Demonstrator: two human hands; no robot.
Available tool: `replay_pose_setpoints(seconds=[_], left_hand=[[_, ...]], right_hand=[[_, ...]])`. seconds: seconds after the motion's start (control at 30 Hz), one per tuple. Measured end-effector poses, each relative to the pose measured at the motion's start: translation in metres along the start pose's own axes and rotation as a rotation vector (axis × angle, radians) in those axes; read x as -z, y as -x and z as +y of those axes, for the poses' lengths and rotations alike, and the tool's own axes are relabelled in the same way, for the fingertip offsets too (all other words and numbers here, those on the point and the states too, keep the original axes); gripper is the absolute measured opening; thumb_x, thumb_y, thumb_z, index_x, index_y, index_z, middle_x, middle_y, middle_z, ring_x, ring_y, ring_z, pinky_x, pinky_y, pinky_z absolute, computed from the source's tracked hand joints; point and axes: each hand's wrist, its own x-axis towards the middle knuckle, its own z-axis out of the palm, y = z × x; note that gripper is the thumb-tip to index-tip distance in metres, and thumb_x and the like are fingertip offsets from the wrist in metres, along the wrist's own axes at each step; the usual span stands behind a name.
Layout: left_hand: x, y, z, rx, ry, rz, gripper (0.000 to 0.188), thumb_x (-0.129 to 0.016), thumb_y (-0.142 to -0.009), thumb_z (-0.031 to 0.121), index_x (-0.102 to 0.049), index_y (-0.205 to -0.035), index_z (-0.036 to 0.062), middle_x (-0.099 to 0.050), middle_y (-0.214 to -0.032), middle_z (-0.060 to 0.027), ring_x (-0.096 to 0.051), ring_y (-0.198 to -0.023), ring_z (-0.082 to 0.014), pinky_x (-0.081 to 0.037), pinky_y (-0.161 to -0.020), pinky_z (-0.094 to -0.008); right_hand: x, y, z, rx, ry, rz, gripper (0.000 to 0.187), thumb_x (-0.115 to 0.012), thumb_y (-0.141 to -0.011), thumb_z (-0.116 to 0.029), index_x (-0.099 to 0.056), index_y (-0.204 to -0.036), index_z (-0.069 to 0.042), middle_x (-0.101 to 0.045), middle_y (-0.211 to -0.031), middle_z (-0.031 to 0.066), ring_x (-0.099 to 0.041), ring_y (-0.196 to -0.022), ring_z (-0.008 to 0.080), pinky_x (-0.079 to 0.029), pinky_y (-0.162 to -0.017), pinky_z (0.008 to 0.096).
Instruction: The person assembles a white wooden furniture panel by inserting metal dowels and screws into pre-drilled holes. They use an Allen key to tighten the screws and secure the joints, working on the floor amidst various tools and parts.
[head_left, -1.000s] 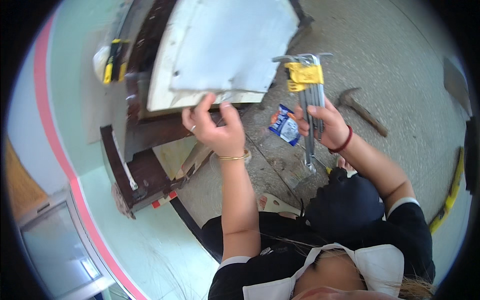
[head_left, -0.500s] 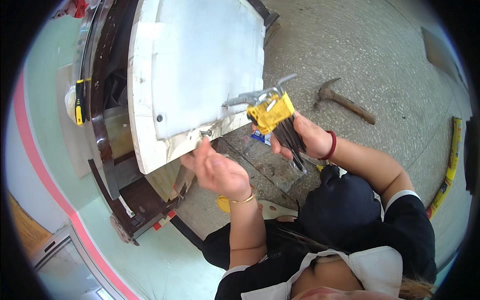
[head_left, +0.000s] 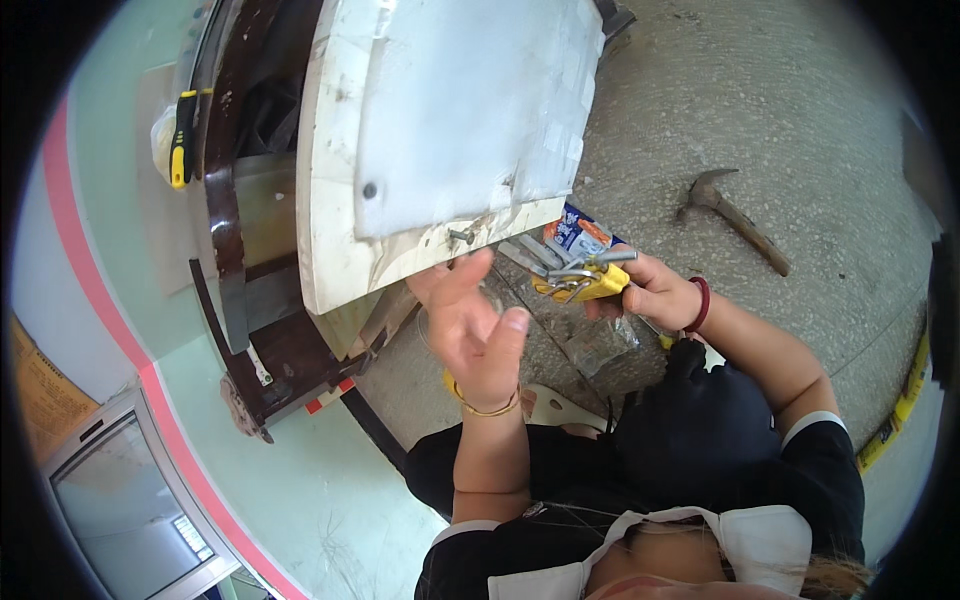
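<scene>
My right hand (head_left: 658, 295) grips a hex key set (head_left: 603, 286), a yellow holder with several bent metal keys sticking out. My left hand (head_left: 473, 335) is empty, palm up and thumb apart, just below the near edge of a white board (head_left: 335, 255). Some of its fingertips are hidden behind that edge. Close above them, a bolt (head_left: 462, 237) sticks out of the board's border. A pale, cloudy sheet (head_left: 460, 130) covers most of the board, with a dark round spot (head_left: 370, 190) near its left corner.
A claw hammer (head_left: 745, 228) lies on the speckled floor at right. A blue packet (head_left: 580, 232) and a clear plastic bag (head_left: 603, 347) lie beyond my right hand. Dark wooden furniture (head_left: 222, 200) stands left, with a yellow-black screwdriver (head_left: 182, 140) beside it. A yellow level (head_left: 900, 405) lies far right.
My right hand has lowered and turned the hex key set, so its keys point differently. My left hand has turned palm up and its thumb has spread. The view has shifted slightly.
</scene>
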Motion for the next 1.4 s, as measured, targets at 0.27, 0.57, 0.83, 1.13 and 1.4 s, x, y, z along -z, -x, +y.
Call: replay_pose_setpoints(seconds=[0.27,0.57,0.83,1.13,1.4], left_hand=[[-0.014,-0.006,0.015,-0.023,-0.373,-0.158,0.038,-0.086,-0.064,0.03,-0.068,-0.093,0.0131,-0.032,-0.12,-0.011,-0.03,-0.117,-0.0259,-0.027,-0.098,-0.0456],[-0.04,-0.003,0.004,-0.118,-0.487,0.136,0.03,-0.085,-0.066,0.03,-0.067,-0.085,0.0157,-0.037,-0.117,-0.01,-0.04,-0.111,-0.024,-0.035,-0.089,-0.0359],[-0.017,-0.006,-0.005,-0.176,-0.092,0.027,0.047,-0.08,-0.072,0.039,-0.062,-0.102,0.0075,-0.042,-0.131,-0.0116,-0.043,-0.12,-0.0272,-0.034,-0.093,-0.0345],[-0.018,-0.007,0.002,-0.062,-0.402,0.205,0.031,-0.057,-0.091,0.0,-0.057,-0.121,-0.0035,-0.052,-0.102,-0.0068,-0.052,-0.087,-0.0122,-0.042,-0.072,-0.0219],[-0.017,-0.015,0.007,-0.068,-0.527,0.198,0.024,-0.06,-0.088,-0.005,-0.063,-0.111,-0.0059,-0.052,-0.109,-0.0106,-0.057,-0.097,-0.0154,-0.047,-0.081,-0.0235]], right_hand=[[-0.006,-0.004,-0.003,0.085,0.239,0.048,0.051,-0.059,-0.092,-0.031,-0.041,-0.128,-0.001,-0.053,-0.119,0.0099,-0.052,-0.111,0.0176,-0.041,-0.095,0.0349],[-0.029,-0.012,0.003,0.018,0.049,0.222,0.059,-0.065,-0.088,-0.036,-0.04,-0.128,-0.002,-0.054,-0.095,0.0059,-0.052,-0.081,0.0088,-0.043,-0.07,0.0233],[-0.022,-0.047,-0.024,-0.208,-0.627,-0.146,0.04,-0.071,-0.084,-0.026,-0.053,-0.108,-0.001,-0.064,-0.099,0.0115,-0.066,-0.082,0.019,-0.056,-0.07,0.0337],[-0.026,-0.052,-0.041,0.457,0.432,0.172,0.039,-0.077,-0.076,-0.01,-0.05,-0.104,-0.004,-0.065,-0.105,0.0145,-0.066,-0.094,0.0228,-0.055,-0.077,0.0349],[-0.036,-0.052,-0.027,0.274,0.361,0.358,0.037,-0.078,-0.075,-0.007,-0.052,-0.102,-0.003,-0.064,-0.106,0.0118,-0.062,-0.094,0.0142,-0.05,-0.08,0.0278]])
